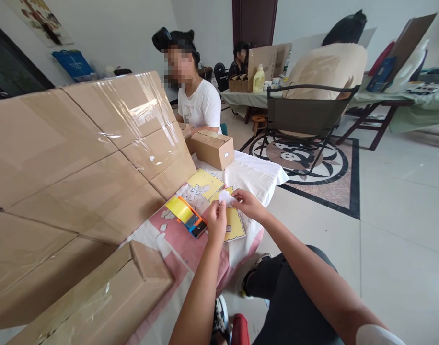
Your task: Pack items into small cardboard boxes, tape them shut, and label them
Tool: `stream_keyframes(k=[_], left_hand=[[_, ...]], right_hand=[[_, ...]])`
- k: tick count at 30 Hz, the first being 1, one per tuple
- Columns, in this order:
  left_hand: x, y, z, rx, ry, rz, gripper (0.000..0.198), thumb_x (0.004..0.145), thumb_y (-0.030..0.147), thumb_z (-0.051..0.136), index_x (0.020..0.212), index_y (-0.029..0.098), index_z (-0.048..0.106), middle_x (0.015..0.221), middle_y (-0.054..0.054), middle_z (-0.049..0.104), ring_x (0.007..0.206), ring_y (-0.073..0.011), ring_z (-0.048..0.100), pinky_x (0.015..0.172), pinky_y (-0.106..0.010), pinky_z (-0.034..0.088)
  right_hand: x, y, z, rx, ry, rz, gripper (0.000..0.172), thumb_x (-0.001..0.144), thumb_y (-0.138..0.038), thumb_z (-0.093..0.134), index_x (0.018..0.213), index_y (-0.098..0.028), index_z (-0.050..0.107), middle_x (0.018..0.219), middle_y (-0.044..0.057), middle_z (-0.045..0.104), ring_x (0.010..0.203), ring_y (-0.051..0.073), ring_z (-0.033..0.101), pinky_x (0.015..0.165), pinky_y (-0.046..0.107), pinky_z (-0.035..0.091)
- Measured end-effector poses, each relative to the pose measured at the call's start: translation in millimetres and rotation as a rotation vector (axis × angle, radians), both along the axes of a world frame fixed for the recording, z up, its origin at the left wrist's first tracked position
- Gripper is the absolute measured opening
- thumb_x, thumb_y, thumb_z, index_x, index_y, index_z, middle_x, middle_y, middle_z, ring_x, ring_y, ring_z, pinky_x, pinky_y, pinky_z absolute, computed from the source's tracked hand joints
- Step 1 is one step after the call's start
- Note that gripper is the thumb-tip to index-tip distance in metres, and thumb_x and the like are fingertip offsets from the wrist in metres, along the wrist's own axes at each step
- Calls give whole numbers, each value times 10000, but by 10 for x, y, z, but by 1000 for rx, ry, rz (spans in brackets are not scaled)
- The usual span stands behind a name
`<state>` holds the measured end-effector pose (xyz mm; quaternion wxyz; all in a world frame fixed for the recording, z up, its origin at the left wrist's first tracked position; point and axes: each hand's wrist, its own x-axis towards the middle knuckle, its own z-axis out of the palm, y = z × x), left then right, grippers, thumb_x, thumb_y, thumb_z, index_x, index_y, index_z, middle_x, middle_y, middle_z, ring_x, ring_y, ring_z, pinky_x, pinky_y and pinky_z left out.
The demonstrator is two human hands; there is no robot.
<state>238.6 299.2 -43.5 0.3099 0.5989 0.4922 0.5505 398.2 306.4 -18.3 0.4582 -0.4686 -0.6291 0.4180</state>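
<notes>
You hold a small white paper scrap over the table, left hand and right hand each pinching an edge in the fingertips, apparently to keep it flat just above the yellow sheet.

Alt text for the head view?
Left hand and right hand pinch a small white paper piece over yellow sheets on a cloth-covered table. A taped cardboard wall stands left; another person sits behind a cardboard box.
</notes>
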Motion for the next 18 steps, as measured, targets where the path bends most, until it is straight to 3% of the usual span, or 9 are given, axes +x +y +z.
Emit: stream_keyframes(k=[4, 11, 15, 18], left_hand=[[-51, 12, 55, 38, -18, 75, 406, 969, 536, 505, 1091, 198, 694, 994, -83, 700, 795, -168, 628, 689, -277, 511], [-82, -3, 106, 141, -3, 65, 337, 918, 514, 605, 857, 202, 716, 774, -59, 673, 694, -172, 615, 642, -292, 523], [-75, 10, 117, 182, -22, 24, 338, 893, 520, 629, 858, 201, 734, 823, -88, 710, 720, -192, 655, 608, -292, 551], [-72, -8, 120, 167, -20, -11, 336, 892, 518, 626, 886, 203, 743, 881, -104, 733, 747, -201, 685, 576, -280, 559]], right_hand=[[9, -3, -13, 50, -63, 10, 100, 809, -211, 598, 909, -203, 594, 801, -19, 597, 727, 139, 530, 677, 280, 407], [-38, -84, -8, 240, -285, -45, 172, 761, -64, 600, 854, -209, 612, 834, 9, 647, 810, 184, 540, 773, 325, 410], [-92, -102, -19, 301, -415, -84, 275, 774, -108, 719, 1018, -232, 693, 947, 41, 711, 927, 234, 573, 808, 347, 454], [-144, -97, -56, 332, -456, -186, 160, 855, -113, 681, 958, -226, 727, 892, 47, 706, 893, 224, 595, 787, 341, 478]])
